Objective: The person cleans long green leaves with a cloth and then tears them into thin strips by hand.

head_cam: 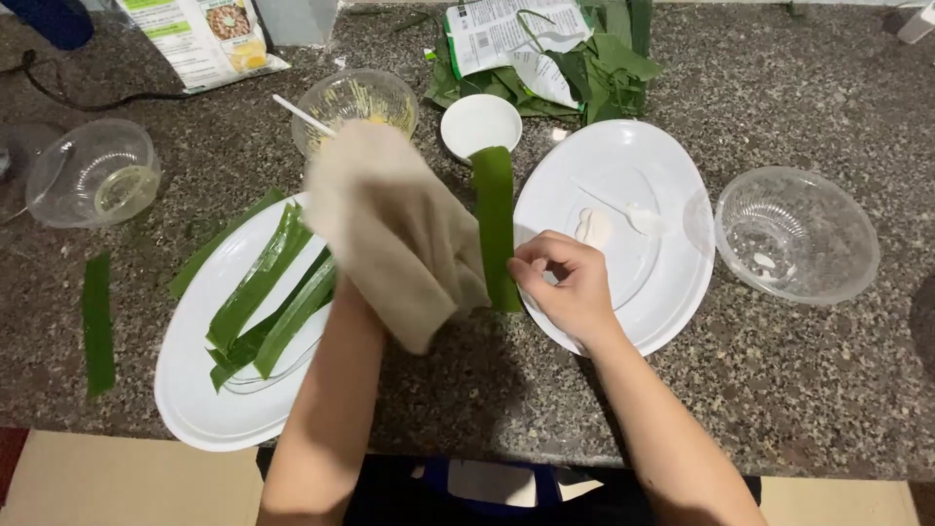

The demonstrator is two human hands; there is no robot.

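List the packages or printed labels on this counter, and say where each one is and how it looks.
Food bag: far left edge of the counter, lying flat, white with green bands and a round food picture.
Opened bag: far centre, on a pile of green leaves, crumpled, white printed panel with green edges.

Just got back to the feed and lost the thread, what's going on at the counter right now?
A person is working a long green leaf strip laid flat on the granite counter. The right hand pinches the strip's near end, while the left hand, motion-blurred, holds a beige cloth against the strip. More leaf strips lie on the oval white plate on the left. The white plate on the right holds only small white bits.
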